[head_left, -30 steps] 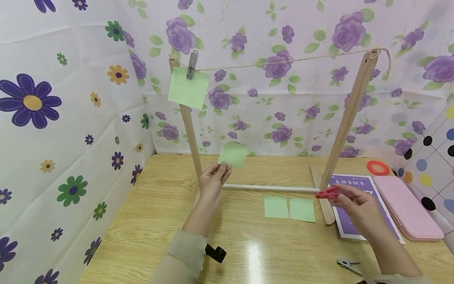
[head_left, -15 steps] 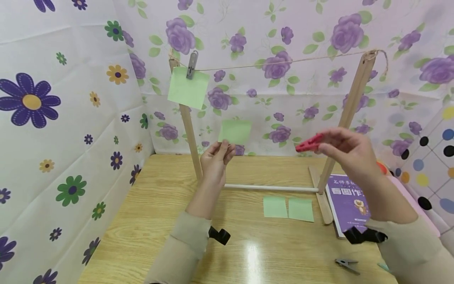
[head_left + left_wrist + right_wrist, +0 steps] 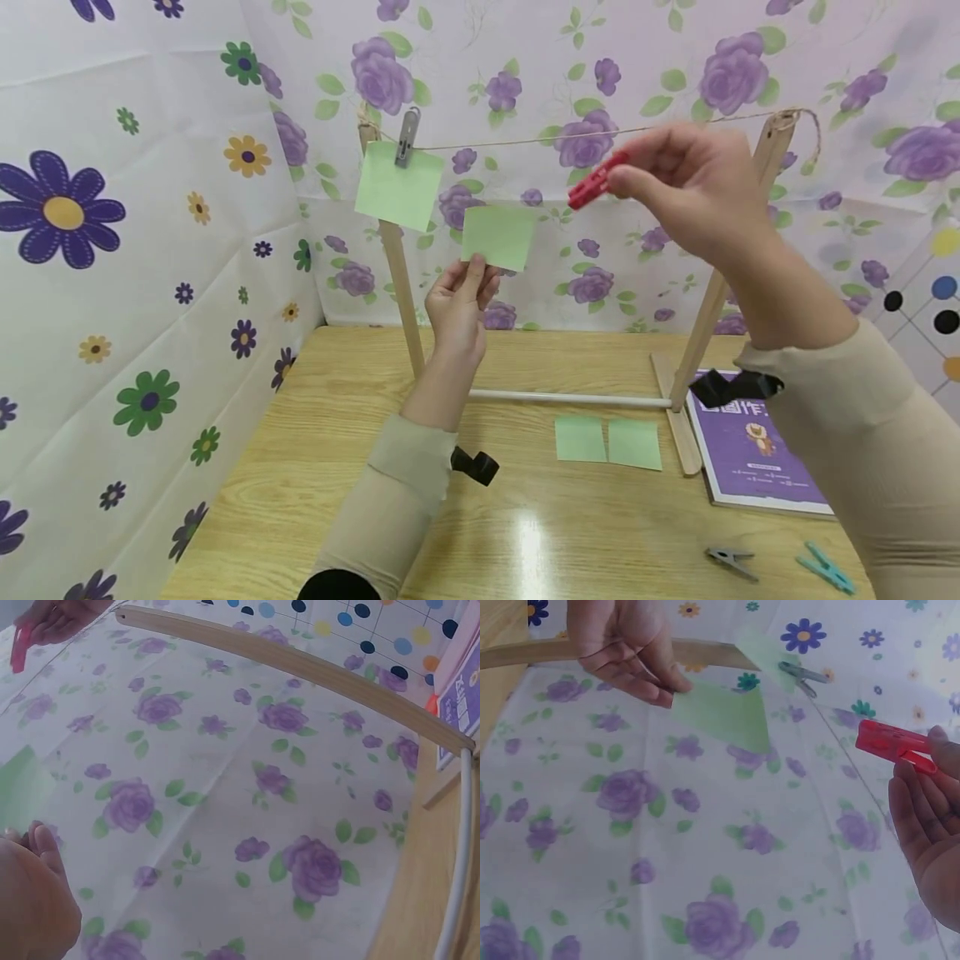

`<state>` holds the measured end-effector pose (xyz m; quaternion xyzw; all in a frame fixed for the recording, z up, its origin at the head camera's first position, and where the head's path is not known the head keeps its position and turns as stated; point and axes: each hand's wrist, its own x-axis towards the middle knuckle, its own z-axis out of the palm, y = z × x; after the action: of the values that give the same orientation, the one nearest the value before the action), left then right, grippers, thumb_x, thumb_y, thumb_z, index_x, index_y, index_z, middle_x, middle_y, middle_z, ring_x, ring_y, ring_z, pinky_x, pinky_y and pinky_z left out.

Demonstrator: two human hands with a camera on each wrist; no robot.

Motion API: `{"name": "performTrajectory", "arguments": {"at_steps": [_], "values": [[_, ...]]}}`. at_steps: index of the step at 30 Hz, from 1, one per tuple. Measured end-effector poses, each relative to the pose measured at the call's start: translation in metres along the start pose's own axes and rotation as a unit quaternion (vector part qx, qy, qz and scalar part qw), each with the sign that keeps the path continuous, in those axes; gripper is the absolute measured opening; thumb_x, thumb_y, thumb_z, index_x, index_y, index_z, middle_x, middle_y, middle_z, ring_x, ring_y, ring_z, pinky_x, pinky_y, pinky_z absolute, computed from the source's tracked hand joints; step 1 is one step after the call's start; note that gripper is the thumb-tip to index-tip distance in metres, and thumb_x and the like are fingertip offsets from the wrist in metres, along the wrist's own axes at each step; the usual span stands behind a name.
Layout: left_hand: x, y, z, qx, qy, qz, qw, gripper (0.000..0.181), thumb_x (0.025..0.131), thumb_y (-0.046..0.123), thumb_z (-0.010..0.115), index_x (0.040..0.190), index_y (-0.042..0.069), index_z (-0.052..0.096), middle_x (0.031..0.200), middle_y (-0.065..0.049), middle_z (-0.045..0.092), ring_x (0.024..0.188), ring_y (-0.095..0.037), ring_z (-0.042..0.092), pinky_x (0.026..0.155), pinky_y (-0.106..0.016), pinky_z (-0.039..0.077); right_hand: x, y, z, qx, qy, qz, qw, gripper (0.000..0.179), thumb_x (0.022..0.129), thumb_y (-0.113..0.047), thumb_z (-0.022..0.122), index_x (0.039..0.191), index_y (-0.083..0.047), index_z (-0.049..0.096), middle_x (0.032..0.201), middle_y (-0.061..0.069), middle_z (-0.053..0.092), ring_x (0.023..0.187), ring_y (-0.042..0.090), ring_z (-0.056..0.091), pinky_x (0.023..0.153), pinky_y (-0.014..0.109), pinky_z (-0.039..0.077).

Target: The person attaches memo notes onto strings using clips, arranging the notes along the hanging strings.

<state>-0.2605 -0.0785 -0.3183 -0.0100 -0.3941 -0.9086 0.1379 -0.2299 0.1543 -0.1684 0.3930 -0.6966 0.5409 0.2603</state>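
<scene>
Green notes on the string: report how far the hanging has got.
Done: one green note hangs from the string, pinned by a grey clothespin. In hand: the left hand pinches a second green note below the string, and the right hand holds a red clothespin near it. Left: two green notes lie on the table, with a grey clip and a teal clip.

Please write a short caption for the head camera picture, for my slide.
Left hand holds a green note up below the string; right hand brings a red clothespin.
</scene>
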Motion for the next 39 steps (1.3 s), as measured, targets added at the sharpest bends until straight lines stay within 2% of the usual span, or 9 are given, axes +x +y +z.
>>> {"name": "performTrajectory", "arguments": {"at_steps": [3, 6, 8, 15, 20, 24, 30, 33, 39], "values": [[0.002, 0.002, 0.006, -0.004, 0.002, 0.006, 1.0000, 0.017, 0.090, 0.017, 0.076, 0.096, 0.005, 0.065, 0.090, -0.005, 0.070, 0.079, -0.013, 0.072, 0.081, -0.020, 0.061, 0.021, -0.009, 0.005, -0.055, -0.003, -0.003, 0.9985, 0.006, 0.089, 0.008, 0.072, 0.095, 0.010, 0.071, 0.087, 0.003, 0.075, 0.075, 0.014, 0.071, 0.071, 0.017, 0.060], [0.003, 0.005, 0.010, -0.007, 0.003, 0.009, 0.9999, 0.018, 0.090, 0.018, 0.076, 0.095, 0.006, 0.064, 0.090, -0.005, 0.071, 0.080, -0.013, 0.072, 0.082, -0.021, 0.061, 0.041, -0.015, 0.011, -0.118, -0.016, -0.026, 0.9926, 0.008, 0.092, 0.003, 0.072, 0.096, 0.009, 0.072, 0.088, 0.000, 0.075, 0.079, 0.012, 0.072, 0.077, 0.017, 0.060], [0.004, 0.006, 0.012, -0.012, 0.002, 0.013, 0.9998, 0.016, 0.090, 0.017, 0.076, 0.094, 0.006, 0.064, 0.090, -0.005, 0.071, 0.081, -0.013, 0.072, 0.083, -0.020, 0.061, 0.053, -0.018, 0.016, -0.143, -0.026, -0.017, 0.9892, 0.010, 0.093, -0.002, 0.073, 0.097, 0.007, 0.072, 0.088, -0.002, 0.074, 0.079, 0.010, 0.071, 0.076, 0.016, 0.058], [0.009, 0.013, 0.020, -0.033, 0.004, 0.028, 0.9991, 0.014, 0.091, 0.016, 0.074, 0.091, 0.006, 0.064, 0.091, -0.005, 0.069, 0.083, -0.014, 0.072, 0.083, -0.022, 0.061, 0.085, -0.021, 0.036, -0.231, -0.072, -0.016, 0.9701, 0.018, 0.097, -0.016, 0.071, 0.098, 0.001, 0.074, 0.091, 0.008, 0.074, 0.074, 0.003, 0.065, 0.067, 0.014, 0.052], [0.011, 0.015, 0.025, -0.040, 0.013, 0.037, 0.9984, 0.014, 0.091, 0.014, 0.076, 0.091, 0.006, 0.064, 0.092, -0.006, 0.069, 0.084, -0.016, 0.072, 0.085, -0.025, 0.061, 0.094, -0.020, 0.044, -0.259, -0.101, 0.013, 0.9605, 0.022, 0.098, -0.023, 0.070, 0.100, -0.002, 0.075, 0.088, 0.003, 0.072, 0.072, 0.008, 0.062, 0.065, 0.018, 0.049], [0.011, 0.016, 0.027, -0.033, 0.008, 0.052, 0.9981, 0.013, 0.091, 0.013, 0.076, 0.090, 0.007, 0.064, 0.092, -0.006, 0.070, 0.082, -0.016, 0.073, 0.083, -0.025, 0.062, 0.097, -0.018, 0.045, -0.274, -0.114, 0.045, 0.9540, 0.024, 0.098, -0.026, 0.070, 0.101, -0.003, 0.075, 0.089, 0.002, 0.071, 0.073, 0.009, 0.061, 0.066, 0.020, 0.050], [0.011, 0.016, 0.026, -0.018, 0.000, 0.074, 0.9971, 0.011, 0.091, 0.011, 0.076, 0.089, 0.009, 0.065, 0.089, -0.005, 0.072, 0.080, -0.015, 0.073, 0.081, -0.026, 0.063, 0.097, -0.014, 0.042, -0.302, -0.129, 0.056, 0.9429, 0.025, 0.098, -0.028, 0.069, 0.102, -0.005, 0.076, 0.093, 0.001, 0.071, 0.074, 0.011, 0.058, 0.066, 0.020, 0.049], [0.011, 0.017, 0.026, -0.014, -0.003, 0.080, 0.9967, 0.011, 0.091, 0.010, 0.075, 0.088, 0.009, 0.065, 0.088, -0.005, 0.073, 0.080, -0.015, 0.073, 0.081, -0.026, 0.063, 0.098, -0.012, 0.042, -0.307, -0.132, 0.052, 0.9410, 0.025, 0.099, -0.029, 0.068, 0.102, -0.005, 0.077, 0.093, 0.002, 0.071, 0.073, 0.012, 0.058, 0.066, 0.020, 0.049], [0.012, 0.021, 0.028, -0.022, -0.004, 0.082, 0.9964, 0.013, 0.091, 0.008, 0.075, 0.087, 0.008, 0.063, 0.087, -0.006, 0.072, 0.079, -0.015, 0.073, 0.081, -0.026, 0.063, 0.100, -0.010, 0.044, -0.296, -0.136, 0.047, 0.9442, 0.025, 0.099, -0.028, 0.068, 0.102, -0.004, 0.076, 0.089, 0.003, 0.070, 0.071, 0.012, 0.056, 0.066, 0.020, 0.049]]}}
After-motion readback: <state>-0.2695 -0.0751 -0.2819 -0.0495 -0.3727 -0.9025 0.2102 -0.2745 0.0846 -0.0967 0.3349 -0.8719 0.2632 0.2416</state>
